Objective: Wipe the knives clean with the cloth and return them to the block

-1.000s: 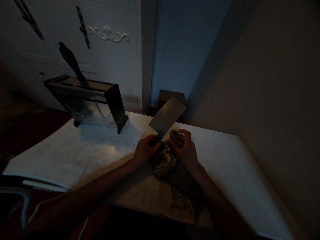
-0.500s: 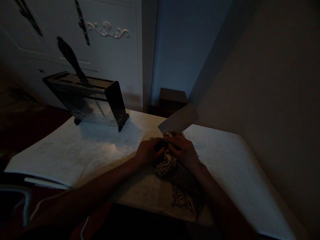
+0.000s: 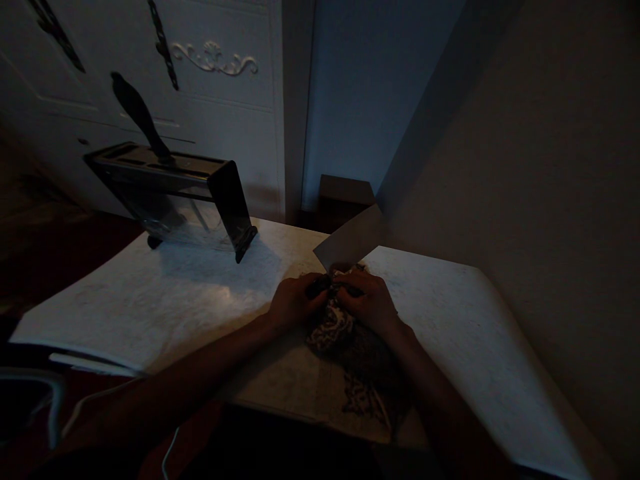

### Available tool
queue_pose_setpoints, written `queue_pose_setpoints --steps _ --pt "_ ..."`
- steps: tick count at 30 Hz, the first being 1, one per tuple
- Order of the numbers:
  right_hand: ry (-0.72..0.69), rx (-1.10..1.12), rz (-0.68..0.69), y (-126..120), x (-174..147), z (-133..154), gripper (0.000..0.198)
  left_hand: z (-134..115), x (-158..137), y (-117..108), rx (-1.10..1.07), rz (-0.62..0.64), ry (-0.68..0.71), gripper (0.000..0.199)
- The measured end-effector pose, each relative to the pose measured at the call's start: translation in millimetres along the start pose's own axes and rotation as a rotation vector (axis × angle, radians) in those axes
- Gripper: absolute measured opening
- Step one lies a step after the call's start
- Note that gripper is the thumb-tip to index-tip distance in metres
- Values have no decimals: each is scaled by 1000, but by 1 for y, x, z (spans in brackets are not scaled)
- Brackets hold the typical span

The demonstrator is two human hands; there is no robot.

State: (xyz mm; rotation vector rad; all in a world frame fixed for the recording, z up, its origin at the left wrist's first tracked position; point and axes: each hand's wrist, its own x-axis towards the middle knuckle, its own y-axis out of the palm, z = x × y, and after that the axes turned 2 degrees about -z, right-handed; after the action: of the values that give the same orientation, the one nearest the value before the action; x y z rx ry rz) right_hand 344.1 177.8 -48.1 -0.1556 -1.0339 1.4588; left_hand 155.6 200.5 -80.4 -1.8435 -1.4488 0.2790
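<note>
My left hand (image 3: 295,299) is closed round the black handle of a cleaver (image 3: 350,237), whose broad blade points away and up to the right. My right hand (image 3: 369,297) is closed on a patterned cloth (image 3: 330,328) beside the handle, close to the base of the blade. Part of the cloth hangs down under my right forearm onto the table. Dim light hides where exactly the right fingertips touch the cleaver.
A knife block (image 3: 175,200) with clear sides stands at the back left of the white table (image 3: 210,307), one black-handled tool upright in it. Behind are a white cabinet (image 3: 235,133) and a brown box (image 3: 347,190). A wall (image 3: 525,167) rises at right.
The cleaver blade has shifted slightly left. Both hands keep nearly the same place and grip, with a small shift of the right fingers on the cloth.
</note>
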Motion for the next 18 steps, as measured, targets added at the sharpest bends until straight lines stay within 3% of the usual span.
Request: queue_pose_setpoints --steps 10,18 --pt "53 -111 47 1 -2 0 18 0 5 1 -287 -79 -77 34" --pt "40 -83 -108 5 -4 -1 26 -14 9 -12 -656 -70 -306 57"
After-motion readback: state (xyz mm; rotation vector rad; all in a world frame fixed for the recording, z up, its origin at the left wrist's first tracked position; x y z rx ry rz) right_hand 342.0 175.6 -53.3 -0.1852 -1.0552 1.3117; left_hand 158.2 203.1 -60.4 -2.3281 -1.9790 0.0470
